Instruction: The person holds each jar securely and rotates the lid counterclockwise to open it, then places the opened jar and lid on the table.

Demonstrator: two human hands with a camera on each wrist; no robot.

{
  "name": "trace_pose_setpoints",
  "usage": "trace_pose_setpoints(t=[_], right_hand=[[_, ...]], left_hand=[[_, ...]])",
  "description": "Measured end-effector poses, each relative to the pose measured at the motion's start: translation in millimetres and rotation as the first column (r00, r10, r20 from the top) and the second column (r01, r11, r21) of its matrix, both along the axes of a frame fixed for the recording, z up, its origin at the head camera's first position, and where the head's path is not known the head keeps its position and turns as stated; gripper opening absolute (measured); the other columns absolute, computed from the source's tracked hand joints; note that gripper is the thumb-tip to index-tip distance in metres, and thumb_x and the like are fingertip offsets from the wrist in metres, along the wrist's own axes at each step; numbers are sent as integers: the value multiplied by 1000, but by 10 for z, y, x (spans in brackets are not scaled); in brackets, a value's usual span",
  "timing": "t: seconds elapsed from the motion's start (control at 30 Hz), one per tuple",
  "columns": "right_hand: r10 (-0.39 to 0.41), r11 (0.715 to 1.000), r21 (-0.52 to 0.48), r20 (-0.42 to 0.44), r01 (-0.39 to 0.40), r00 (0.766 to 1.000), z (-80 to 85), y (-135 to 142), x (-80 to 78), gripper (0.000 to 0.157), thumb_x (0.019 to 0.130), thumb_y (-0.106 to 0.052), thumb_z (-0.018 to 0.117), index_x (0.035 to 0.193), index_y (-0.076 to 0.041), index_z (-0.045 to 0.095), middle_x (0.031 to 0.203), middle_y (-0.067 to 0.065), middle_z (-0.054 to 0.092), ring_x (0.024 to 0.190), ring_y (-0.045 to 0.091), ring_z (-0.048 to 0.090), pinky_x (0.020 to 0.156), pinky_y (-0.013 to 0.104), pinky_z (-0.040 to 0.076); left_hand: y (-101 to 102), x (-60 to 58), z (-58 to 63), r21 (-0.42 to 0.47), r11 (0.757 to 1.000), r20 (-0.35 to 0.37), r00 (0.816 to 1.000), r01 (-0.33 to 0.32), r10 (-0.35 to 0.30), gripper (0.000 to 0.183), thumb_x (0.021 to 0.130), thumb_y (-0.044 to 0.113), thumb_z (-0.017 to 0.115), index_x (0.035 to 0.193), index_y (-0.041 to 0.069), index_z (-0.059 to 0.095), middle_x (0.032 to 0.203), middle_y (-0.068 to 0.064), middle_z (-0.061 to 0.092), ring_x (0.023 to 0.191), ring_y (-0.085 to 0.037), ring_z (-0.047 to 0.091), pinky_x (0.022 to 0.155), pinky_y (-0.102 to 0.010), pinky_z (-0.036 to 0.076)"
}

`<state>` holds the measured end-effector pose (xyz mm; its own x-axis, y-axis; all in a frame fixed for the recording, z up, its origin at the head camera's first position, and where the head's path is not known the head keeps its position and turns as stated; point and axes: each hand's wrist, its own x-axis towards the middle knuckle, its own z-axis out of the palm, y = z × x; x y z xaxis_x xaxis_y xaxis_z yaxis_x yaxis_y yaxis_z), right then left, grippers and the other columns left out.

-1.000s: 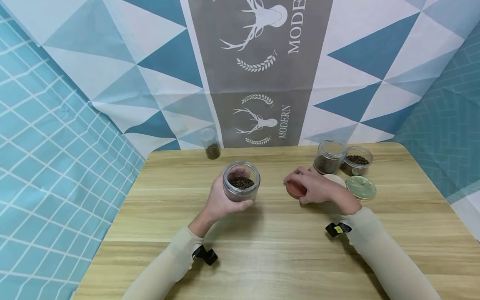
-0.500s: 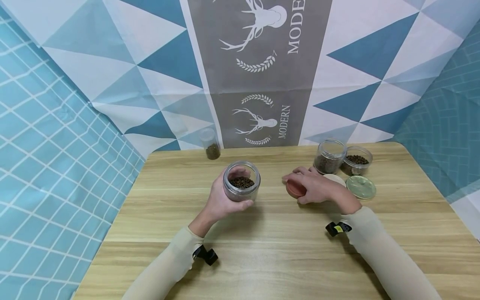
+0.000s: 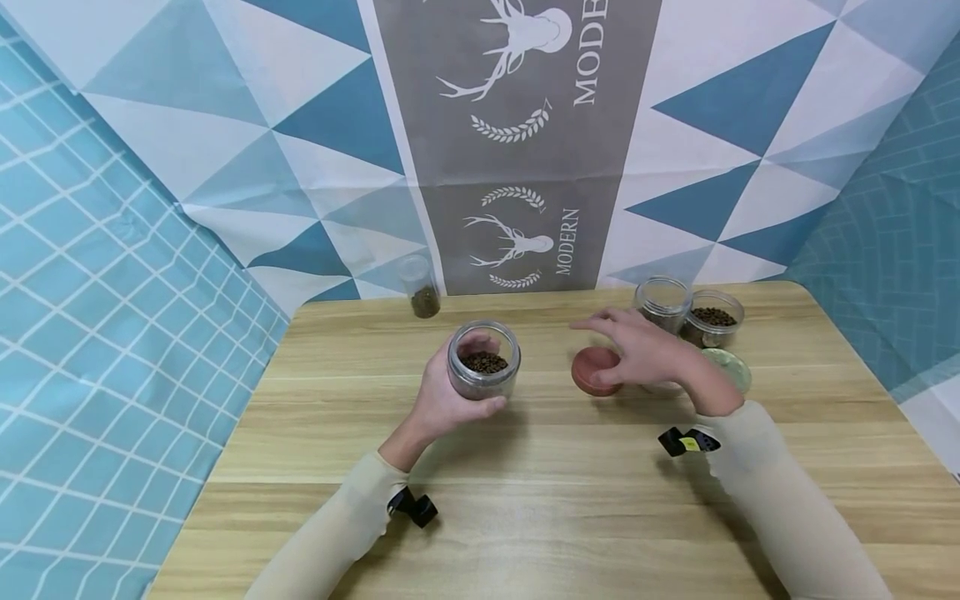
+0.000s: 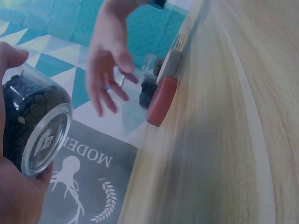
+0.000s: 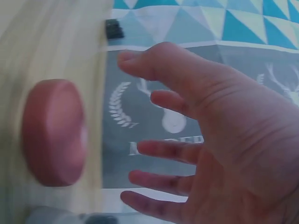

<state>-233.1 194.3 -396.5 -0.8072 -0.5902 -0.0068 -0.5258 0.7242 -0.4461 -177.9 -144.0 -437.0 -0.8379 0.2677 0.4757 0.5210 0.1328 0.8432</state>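
My left hand (image 3: 438, 406) grips a clear jar (image 3: 482, 386) part-filled with dark coffee-like beans, its mouth uncovered. In the left wrist view the jar (image 4: 60, 135) is held off the table, with fingers round its side. A red round lid (image 3: 591, 372) lies on the wood to the right of it. Over that lid hovers my right hand (image 3: 647, 354), its fingers spread and holding nothing. The right wrist view shows a gap between the hand (image 5: 233, 126) and the red lid (image 5: 53, 133).
Two uncovered clear containers, a taller jar (image 3: 663, 298) and a low jar of beans (image 3: 708, 325), stand at the back right. A green lid (image 3: 731, 371) lies before them, partly behind the right arm. A narrow clear jar (image 3: 424, 292) stands at the back left against the patterned wall covering.
My right hand has let go of the red lid, risen off it and spread its fingers. The red lid stays on the table. My left hand and its jar have barely moved.
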Motion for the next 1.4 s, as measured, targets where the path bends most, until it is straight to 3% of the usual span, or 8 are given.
trace_pose_setpoints(t=[0.17, 0.27, 0.47, 0.6, 0.7, 0.87, 1.17, 1.4], right_hand=[[-17, 998, -61, -53, 13, 998, 195, -7, 29, 82, 92, -26, 88, 166, -15, 54, 162, 29, 52, 150, 53, 49, 116, 78, 49], [7, 997, -77, -66, -12, 998, 278, -31, 58, 86, 92, -36, 87, 168, -17, 52, 161, 27, 53, 149, 50, 51, 114, 77, 50], [57, 989, -131, -57, -64, 997, 402, -101, 152, 103, 86, -53, 92, 173, -26, 44, 163, 20, 51, 143, 40, 55, 103, 66, 59], [86, 974, -199, -108, -106, 990, 454, -199, 244, 110, 83, -50, 97, 174, -28, 41, 163, 20, 49, 147, 41, 53, 109, 71, 57], [116, 961, -229, -176, -155, 978, 483, -289, 314, 115, 78, -49, 101, 174, -27, 42, 162, 21, 49, 151, 43, 52, 115, 74, 53], [154, 948, -238, -244, -213, 957, 511, -398, 395, 117, 73, -49, 104, 172, -27, 45, 158, 19, 52, 148, 40, 54, 114, 68, 56], [201, 940, -228, -230, -254, 952, 524, -517, 466, 110, 76, -52, 101, 169, -26, 49, 159, 16, 51, 134, 31, 59, 100, 52, 60], [171, 954, -205, -228, -219, 959, 494, -612, 505, 92, 79, -52, 98, 159, -27, 61, 140, 8, 61, 125, 28, 65, 97, 48, 58]], left_hand=[[52, -2, -17, -3, 1000, 41, 999, -20, 20, 85, 67, 4, 97, 143, -9, 60, 136, -34, 74, 129, -29, 75, 117, -21, 55], [86, -9, -26, -10, 999, 50, 998, -32, 32, 86, 68, 2, 97, 144, -10, 59, 137, -37, 72, 130, -38, 74, 118, -21, 54], [205, -16, -59, -58, 997, 42, 997, -60, 62, 84, 67, 1, 99, 142, -5, 62, 136, -27, 76, 129, -46, 74, 118, -26, 55], [312, 10, -72, -77, 996, 61, 997, -45, 50, 84, 67, 2, 99, 143, -2, 62, 138, -24, 76, 131, -49, 72, 120, -33, 57], [389, 32, -68, -97, 994, 70, 996, -41, 48, 86, 67, 3, 99, 144, -2, 62, 139, -23, 76, 131, -46, 73, 121, -38, 57], [474, 59, -58, -127, 991, 72, 996, -51, 60, 89, 64, 3, 99, 145, -1, 61, 140, -23, 76, 130, -37, 73, 120, -37, 57], [533, 73, -52, -177, 981, 49, 995, -73, 83, 92, 67, 11, 102, 148, 0, 60, 141, -18, 76, 131, -33, 73, 118, -39, 58], [560, 71, -44, -193, 978, 67, 994, -72, 86, 90, 67, 11, 102, 145, -1, 60, 140, -18, 78, 133, -34, 74, 120, -39, 57]])
